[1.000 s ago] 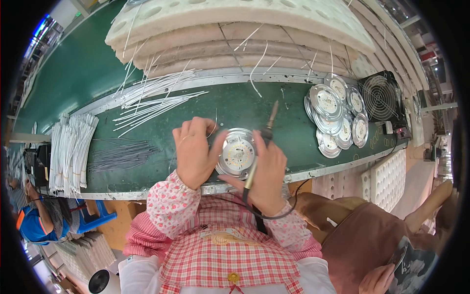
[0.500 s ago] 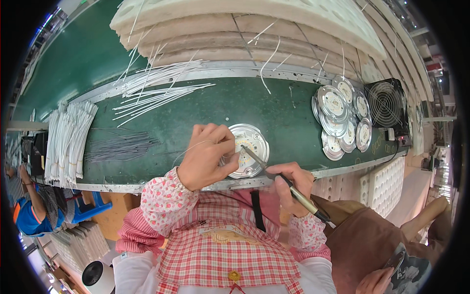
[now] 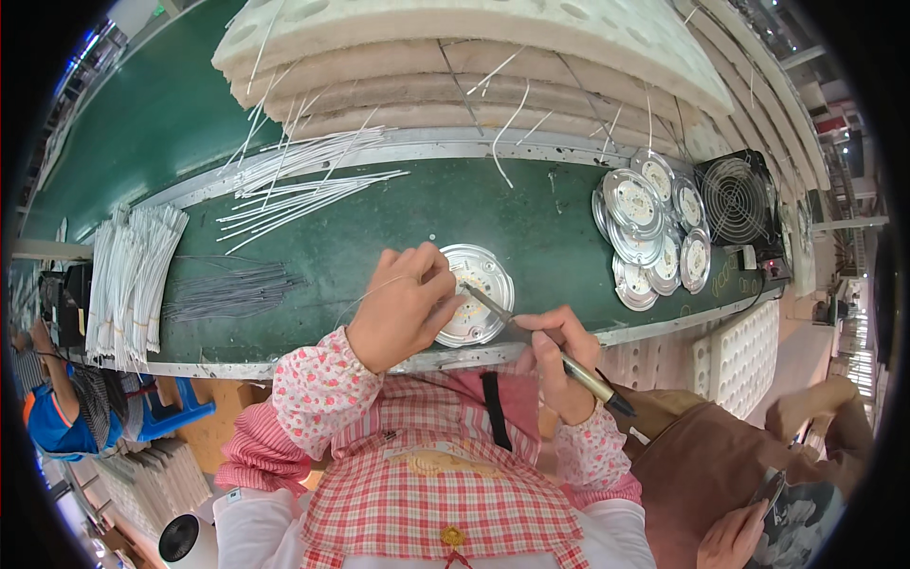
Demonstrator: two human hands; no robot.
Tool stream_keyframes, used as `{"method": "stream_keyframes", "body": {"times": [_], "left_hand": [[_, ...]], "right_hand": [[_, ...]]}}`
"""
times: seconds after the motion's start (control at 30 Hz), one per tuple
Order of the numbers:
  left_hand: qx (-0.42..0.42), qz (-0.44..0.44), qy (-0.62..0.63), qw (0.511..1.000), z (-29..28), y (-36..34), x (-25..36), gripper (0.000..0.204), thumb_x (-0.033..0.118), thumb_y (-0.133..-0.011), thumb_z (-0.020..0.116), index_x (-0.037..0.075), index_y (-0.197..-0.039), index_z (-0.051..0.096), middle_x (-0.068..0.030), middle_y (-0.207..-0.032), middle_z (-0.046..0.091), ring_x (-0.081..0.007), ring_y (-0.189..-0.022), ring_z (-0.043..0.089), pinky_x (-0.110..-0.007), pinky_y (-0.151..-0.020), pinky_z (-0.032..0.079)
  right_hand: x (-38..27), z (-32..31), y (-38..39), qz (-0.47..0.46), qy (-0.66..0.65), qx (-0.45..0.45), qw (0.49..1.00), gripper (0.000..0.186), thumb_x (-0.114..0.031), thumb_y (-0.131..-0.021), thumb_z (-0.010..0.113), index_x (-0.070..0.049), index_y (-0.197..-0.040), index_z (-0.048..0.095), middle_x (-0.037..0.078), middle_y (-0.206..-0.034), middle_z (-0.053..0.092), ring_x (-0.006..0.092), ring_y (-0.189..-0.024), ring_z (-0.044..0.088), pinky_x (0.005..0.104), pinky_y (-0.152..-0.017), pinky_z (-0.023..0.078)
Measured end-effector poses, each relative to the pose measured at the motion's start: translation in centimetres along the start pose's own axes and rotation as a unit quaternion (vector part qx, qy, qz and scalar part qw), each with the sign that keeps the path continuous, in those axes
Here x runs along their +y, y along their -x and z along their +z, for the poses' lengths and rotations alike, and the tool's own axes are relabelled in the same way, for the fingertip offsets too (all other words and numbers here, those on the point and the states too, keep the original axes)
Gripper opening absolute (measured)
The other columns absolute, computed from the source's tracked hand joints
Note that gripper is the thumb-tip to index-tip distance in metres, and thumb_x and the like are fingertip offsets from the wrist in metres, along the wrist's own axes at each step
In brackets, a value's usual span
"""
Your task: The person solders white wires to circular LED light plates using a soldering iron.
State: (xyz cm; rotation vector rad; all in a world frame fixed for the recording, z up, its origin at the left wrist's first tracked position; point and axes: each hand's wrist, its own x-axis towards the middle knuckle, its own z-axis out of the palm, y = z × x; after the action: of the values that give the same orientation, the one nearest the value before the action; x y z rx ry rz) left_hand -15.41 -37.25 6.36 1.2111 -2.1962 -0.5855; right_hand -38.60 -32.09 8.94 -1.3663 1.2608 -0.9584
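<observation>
A round silver lamp disc [image 3: 500, 280] lies on the green bench in front of me, with a pale circuit plate at its middle. My right hand [image 3: 567, 356] grips a soldering iron [image 3: 590, 377] like a pen, and its metal tip meets the plate. From the left, my left hand [image 3: 400, 308] reaches over the disc's edge with fingers pinched near that tip. A thin silvery solder wire [image 3: 370, 288] loops out of this hand; its end is hidden by the fingers.
Bundled white wires [image 3: 137, 280], loose white wires [image 3: 303, 194] and dark grey wires [image 3: 232, 287] lie to the left. Several finished-looking discs [image 3: 635, 204] are piled at right beside a black fan [image 3: 737, 194]. Foam trays [image 3: 474, 71] are stacked behind. Another person [image 3: 720, 474] sits at right.
The view has shifted slightly, moving the bench items a little left in the picture. Both hands keep their holds, and the iron's tip stays on the disc.
</observation>
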Motion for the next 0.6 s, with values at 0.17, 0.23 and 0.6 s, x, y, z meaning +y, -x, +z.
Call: {"method": "stream_keyframes", "body": {"times": [0.17, 0.23, 0.6], "left_hand": [[-0.004, 0.065, -0.038, 0.997, -0.3, 1.6, -0.9, 0.043, 0.002, -0.076, 0.073, 0.012, -0.119, 0.069, -0.007, -0.111, 0.06, -0.0252, -0.094, 0.058, -0.038, -0.08, 0.047], [0.0, 0.099, -0.068, 0.993, -0.3, 1.9, -1.1, 0.056, 0.001, -0.074, 0.072, 0.012, -0.129, 0.065, -0.0076, -0.113, 0.06, -0.0257, -0.096, 0.058, -0.038, -0.082, 0.048], [-0.051, 0.134, -0.102, 0.984, -0.9, 1.6, -1.4, 0.058, 0.005, -0.074, 0.073, 0.008, -0.131, 0.062, -0.0084, -0.112, 0.059, -0.0275, -0.102, 0.059, -0.039, -0.085, 0.048]], "right_hand": [[1.3, 0.6, 0.8, -0.003, 0.003, 0.02, 1.0, 0.021, -0.01, -0.098, 0.052, 0.005, -0.106, 0.063, 0.009, -0.068, 0.066, 0.0117, -0.059, 0.065, 0.0247, -0.054, 0.049], [1.8, 1.0, 1.1, -0.022, -0.024, 0.036, 0.999, 0.021, -0.01, -0.098, 0.052, 0.005, -0.107, 0.064, 0.009, -0.068, 0.066, 0.0119, -0.058, 0.065, 0.0248, -0.054, 0.049], [2.4, 0.8, -2.3, -0.267, 0.306, 0.064, 0.911, 0.071, -0.019, -0.078, 0.083, 0.001, -0.138, 0.05, 0.016, -0.114, 0.065, 0.0325, -0.102, 0.065, 0.0464, -0.096, 0.049]]}}
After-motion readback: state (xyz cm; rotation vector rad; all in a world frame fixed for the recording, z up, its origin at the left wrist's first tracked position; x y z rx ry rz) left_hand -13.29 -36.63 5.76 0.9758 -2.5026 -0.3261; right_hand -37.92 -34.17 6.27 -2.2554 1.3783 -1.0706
